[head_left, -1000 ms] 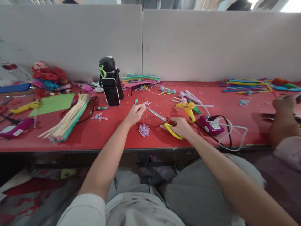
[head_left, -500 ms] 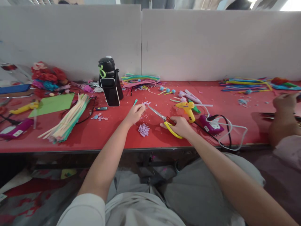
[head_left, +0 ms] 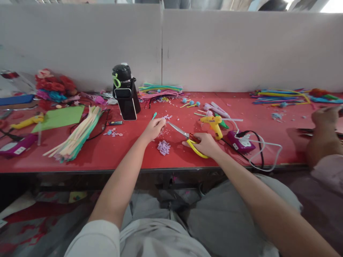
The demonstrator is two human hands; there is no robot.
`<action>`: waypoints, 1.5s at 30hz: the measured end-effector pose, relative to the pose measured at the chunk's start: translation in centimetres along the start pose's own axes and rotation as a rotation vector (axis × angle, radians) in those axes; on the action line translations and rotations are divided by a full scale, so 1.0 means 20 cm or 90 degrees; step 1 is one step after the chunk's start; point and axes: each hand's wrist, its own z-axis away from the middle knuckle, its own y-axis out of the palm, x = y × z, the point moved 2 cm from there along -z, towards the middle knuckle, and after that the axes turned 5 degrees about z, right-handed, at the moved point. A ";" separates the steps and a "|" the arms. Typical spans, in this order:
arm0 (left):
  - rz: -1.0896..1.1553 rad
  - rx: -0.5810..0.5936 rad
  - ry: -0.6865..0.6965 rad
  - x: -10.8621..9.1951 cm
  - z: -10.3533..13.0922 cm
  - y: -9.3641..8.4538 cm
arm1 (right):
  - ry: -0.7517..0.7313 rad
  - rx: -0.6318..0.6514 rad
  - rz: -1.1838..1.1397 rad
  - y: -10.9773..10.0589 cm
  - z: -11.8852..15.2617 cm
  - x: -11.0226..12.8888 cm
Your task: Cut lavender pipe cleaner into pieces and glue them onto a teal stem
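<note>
Resting on the red counter point(head_left: 112, 157), the left hand point(head_left: 153, 129) is closed in a pinch on a teal pipe cleaner point(head_left: 154, 116), whose free end projects toward 11 o'clock from the fingers. The right hand point(head_left: 205, 144) is wrapped around the yellow handles of a pair of scissors point(head_left: 187, 137); its grip is closed on them, and the blades are seen slightly parted, their tips pointing toward 10 o'clock and reaching just beside the left fingertips. How much of the pipe cleaner lies between the blades cannot be told.

A small heap of lilac cuttings point(head_left: 163, 147) lies on the counter between the two hands, at 6 o'clock of the blade tips, and finer scraps are scattered about the left hand. A yellow glue gun point(head_left: 213, 124) stands just beyond the right hand at 1 o'clock, with a purple power adapter point(head_left: 239, 142) and its looped cable point(head_left: 265, 157) at 3 o'clock. A black bottle point(head_left: 125, 93) stands upright at 11 o'clock of the left hand, with a stack of pipe cleaners point(head_left: 160, 91) behind it against the white partition point(head_left: 214, 50). A fanned bundle of pale sticks point(head_left: 77, 135) and a green sheet point(head_left: 60, 117) are found at 9 o'clock. Another person's hand point(head_left: 324, 117) rests on the counter at the far right, well apart.
</note>
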 end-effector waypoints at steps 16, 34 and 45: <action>0.087 -0.004 -0.049 0.01 0.00 0.01 | 0.005 -0.017 0.017 0.00 -0.01 0.00; 0.084 -0.019 -0.047 0.02 -0.01 0.01 | 0.006 -0.009 -0.015 0.01 0.00 -0.01; 0.086 -0.005 -0.045 0.02 -0.01 0.00 | -0.010 -0.023 0.012 0.00 0.00 0.01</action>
